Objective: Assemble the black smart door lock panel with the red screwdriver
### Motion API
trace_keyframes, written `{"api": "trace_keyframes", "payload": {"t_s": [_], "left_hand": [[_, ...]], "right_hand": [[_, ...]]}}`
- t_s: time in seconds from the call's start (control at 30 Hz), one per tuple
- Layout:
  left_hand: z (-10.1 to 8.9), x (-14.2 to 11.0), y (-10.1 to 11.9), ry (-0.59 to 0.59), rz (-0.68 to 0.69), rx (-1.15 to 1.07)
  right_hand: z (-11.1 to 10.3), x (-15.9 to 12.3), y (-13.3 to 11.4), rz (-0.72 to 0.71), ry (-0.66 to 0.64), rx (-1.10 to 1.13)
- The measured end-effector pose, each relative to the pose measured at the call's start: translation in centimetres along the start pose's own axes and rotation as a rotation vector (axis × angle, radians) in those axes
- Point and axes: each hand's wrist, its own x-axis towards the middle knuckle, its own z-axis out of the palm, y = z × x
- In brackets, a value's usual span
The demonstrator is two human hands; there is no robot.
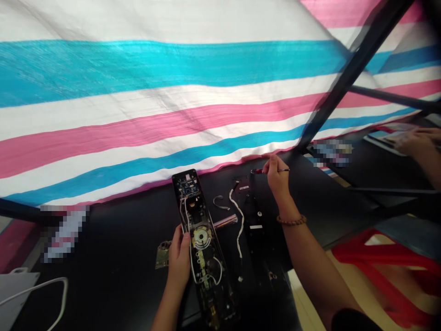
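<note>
My left hand (179, 259) grips the left edge of a long black electronic lock housing (201, 239), its fingers closed over the rim. The housing lies open, showing a blue circuit board (188, 187), a round metal part and white wires. My right hand (277, 177) is closed around a slim red and dark screwdriver (262, 171), held level above the table, its tip pointing left. Below that tip lies a long black panel (255, 216) with small white labels. A white cable (237, 218) stretches between housing and panel, beside a short grey cable (220, 203).
A copper-coloured roll (225, 221) lies against the housing's right side, and a small greenish plate (162, 255) lies left of it. Striped sheeting (172, 115) hangs behind the black table (113, 257). At right are a red stool (379, 257) and another person's hand (418, 142).
</note>
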Motion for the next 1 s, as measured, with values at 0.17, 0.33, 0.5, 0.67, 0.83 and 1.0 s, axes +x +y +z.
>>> {"api": "trace_keyframes", "payload": {"t_s": [0.17, 0.33, 0.5, 0.67, 0.83, 1.0], "left_hand": [[0.0, 0.1, -0.2, 0.004, -0.010, -0.005], [0.0, 0.0, -0.1, -0.001, -0.043, 0.003], [0.0, -0.1, 0.3, 0.010, -0.020, 0.008], [0.1, -0.1, 0.2, 0.011, -0.018, -0.002], [0.0, -0.1, 0.2, 0.025, -0.023, -0.009], [-0.1, 0.0, 0.0, 0.002, -0.030, 0.001]], "right_hand": [[0.0, -0.1, -0.2, 0.119, 0.036, 0.286], [-0.2, 0.1, -1.1, 0.026, 0.061, 0.433], [-0.1, -0.1, -1.6, -0.009, 0.060, 0.392], [-0.1, -0.1, -1.2, -0.059, 0.039, 0.197], [0.0, 0.1, -0.9, -0.147, 0.109, 0.193], [-0.1, 0.0, -1.2, -0.153, 0.156, 0.125]]}}
